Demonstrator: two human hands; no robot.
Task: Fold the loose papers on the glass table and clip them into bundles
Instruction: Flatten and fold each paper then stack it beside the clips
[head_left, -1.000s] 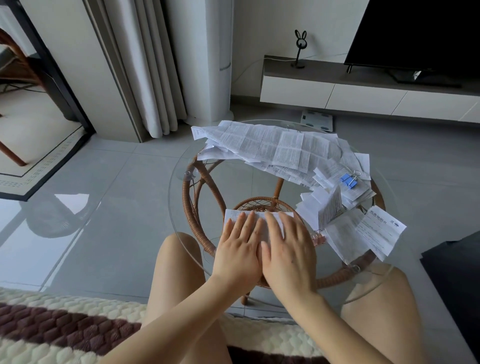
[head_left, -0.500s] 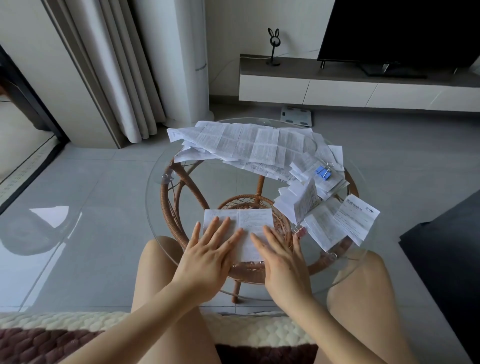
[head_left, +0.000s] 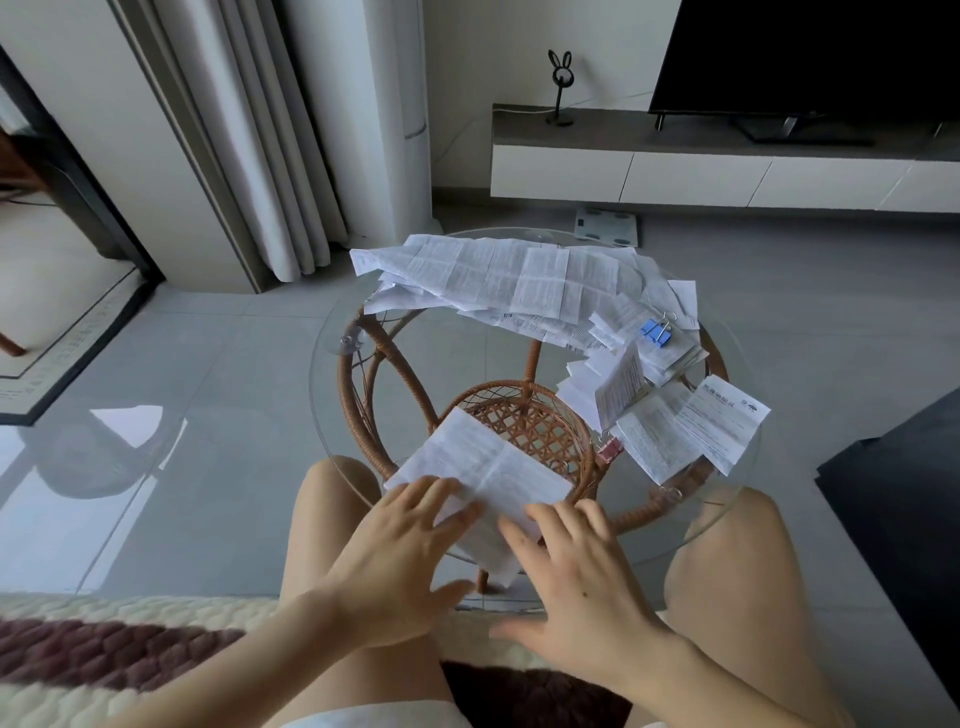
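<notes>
The left forearm (head_left: 249, 660) and right forearm (head_left: 727, 680) are bare, uncovered up to the frame edge. The left hand (head_left: 400, 556) and right hand (head_left: 582, 582) are bare. A small dark spot marks the back of the right hand. The left thigh (head_left: 317, 561) and right thigh (head_left: 737, 571) are bare. A white garment edge (head_left: 374, 716) crosses the lap; garment type cannot be determined.
</notes>
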